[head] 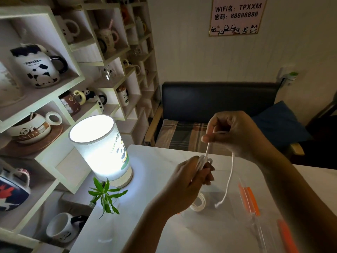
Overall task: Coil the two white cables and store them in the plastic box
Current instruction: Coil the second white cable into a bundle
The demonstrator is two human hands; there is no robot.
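My left hand grips a small bundle of loops of a white cable above the table. My right hand is raised higher and pinches the same cable, which runs taut down to the loops. The cable's loose tail hangs from the right hand in a long curve and ends just above the clear plastic box. A second white cable lies coiled below my left hand; whether it rests inside the box or beside it I cannot tell. The box has orange clips.
A lit cylindrical lamp stands at the white table's left edge, with a small green plant in front of it. Shelves of panda mugs fill the left. A dark bench with a blue cushion sits behind the table.
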